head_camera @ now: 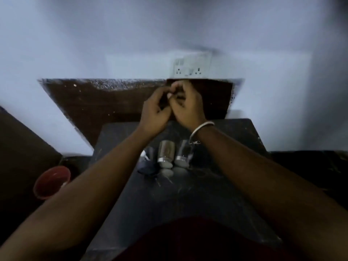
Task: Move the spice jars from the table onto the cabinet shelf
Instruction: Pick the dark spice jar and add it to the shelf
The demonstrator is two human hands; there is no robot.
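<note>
Two clear glass spice jars with silver lids, the left jar (166, 155) and the right jar (183, 155), stand side by side on the dark table (216, 185). A darker, blurred object (148, 163) sits just left of them. My left hand (155, 112) and my right hand (187, 107) are raised together beyond the jars, in front of the brown shelf board (98, 102). Their curled fingers touch each other. Blur and dim light hide whether anything is held between them. A metal bangle (199, 131) circles my right wrist.
A white socket plate (190, 67) is on the pale wall just above the shelf board. A red cup (51, 182) stands low at the left of the table. A dark brown panel (20, 147) fills the far left. The light is dim.
</note>
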